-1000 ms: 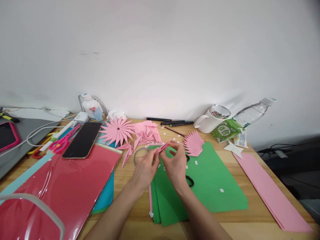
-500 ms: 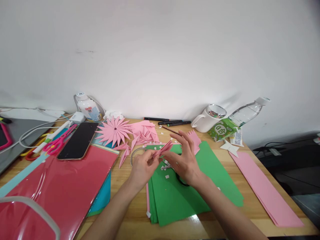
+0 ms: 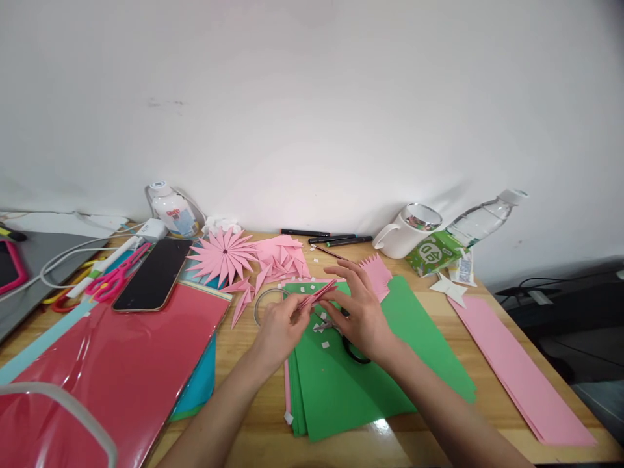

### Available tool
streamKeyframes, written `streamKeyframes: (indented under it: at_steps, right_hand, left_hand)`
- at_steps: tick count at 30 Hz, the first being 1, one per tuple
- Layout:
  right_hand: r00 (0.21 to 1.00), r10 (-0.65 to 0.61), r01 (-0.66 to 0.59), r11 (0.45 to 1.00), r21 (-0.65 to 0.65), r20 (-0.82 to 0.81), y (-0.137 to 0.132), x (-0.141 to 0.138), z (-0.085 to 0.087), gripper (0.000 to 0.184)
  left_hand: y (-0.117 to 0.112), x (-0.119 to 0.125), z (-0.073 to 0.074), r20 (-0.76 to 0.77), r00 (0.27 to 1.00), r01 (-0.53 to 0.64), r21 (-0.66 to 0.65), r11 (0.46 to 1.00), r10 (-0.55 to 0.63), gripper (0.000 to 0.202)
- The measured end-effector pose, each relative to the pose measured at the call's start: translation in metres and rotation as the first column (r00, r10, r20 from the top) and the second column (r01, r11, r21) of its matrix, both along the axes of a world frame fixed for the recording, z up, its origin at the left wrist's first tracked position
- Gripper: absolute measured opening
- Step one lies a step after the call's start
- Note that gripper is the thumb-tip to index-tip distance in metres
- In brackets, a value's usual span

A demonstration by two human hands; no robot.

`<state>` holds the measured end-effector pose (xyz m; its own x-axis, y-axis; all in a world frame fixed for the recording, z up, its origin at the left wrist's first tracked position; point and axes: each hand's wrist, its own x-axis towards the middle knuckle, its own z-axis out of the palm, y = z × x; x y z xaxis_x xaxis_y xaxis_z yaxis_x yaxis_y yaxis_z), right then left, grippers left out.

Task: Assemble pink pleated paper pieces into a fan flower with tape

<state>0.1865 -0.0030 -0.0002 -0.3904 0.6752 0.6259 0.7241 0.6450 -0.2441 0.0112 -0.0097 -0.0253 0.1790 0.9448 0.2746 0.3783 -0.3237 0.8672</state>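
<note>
My left hand [image 3: 279, 331] is closed in a pinch around a small stack of folded pink paper [image 3: 318, 294] above the green sheets. My right hand [image 3: 363, 309] is at the other end of that stack, its upper fingers lifted and spread and its lower fingers against the near side of the paper. Below it, black-handled scissors [image 3: 355, 352] lie on the green paper [image 3: 370, 390], partly hidden by the hand. Small white squares [image 3: 325, 345] are scattered around them. A ring-shaped tape roll [image 3: 258, 305] sits beside my left hand.
Behind are a pink paper rosette [image 3: 225, 255], folded pink pieces [image 3: 283, 257] and dark pens [image 3: 348, 240]. A white mug [image 3: 402, 237] and tilted bottle [image 3: 480, 218] stand at back right. Left are a phone [image 3: 153, 276], pink scissors [image 3: 114, 276] and a red packet [image 3: 121, 364]. Pink strips [image 3: 524, 370] lie right.
The raised fingers of my right hand have come down and leftward, nearer the folded pink paper. The stack has tilted slightly flatter in my left hand.
</note>
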Motion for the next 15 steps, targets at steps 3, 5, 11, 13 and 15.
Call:
streamKeyframes:
  at_steps: [3, 5, 11, 13, 15]
  right_hand:
    - [0.998, -0.015, 0.012, 0.999, -0.035, -0.068, -0.001, -0.004, 0.0, 0.008]
    - [0.998, -0.024, 0.022, 0.999, -0.048, -0.054, -0.002, -0.007, 0.0, 0.01]
    - [0.999, -0.04, 0.042, 0.997, -0.07, 0.027, -0.002, -0.013, 0.005, 0.015]
    - [0.999, -0.035, 0.037, 0.995, -0.088, 0.025, -0.001, -0.014, 0.005, 0.015]
    - [0.999, -0.031, 0.032, 0.993, -0.112, 0.009, -0.001, -0.015, 0.004, 0.015]
  left_hand:
    - [0.0, 0.0, -0.001, -0.046, 0.999, 0.012, 0.031, 0.999, -0.011, 0.018]
    - [0.001, -0.001, -0.001, -0.084, 0.996, 0.017, 0.051, 0.999, -0.013, 0.018]
    - [0.0, -0.003, 0.0, -0.172, 0.985, 0.015, 0.092, 0.996, 0.001, 0.016]
    - [0.0, -0.003, 0.0, -0.185, 0.983, 0.023, 0.094, 0.995, -0.005, 0.015]
    - [0.0, -0.003, -0.001, -0.19, 0.982, 0.031, 0.094, 0.995, -0.013, 0.015]
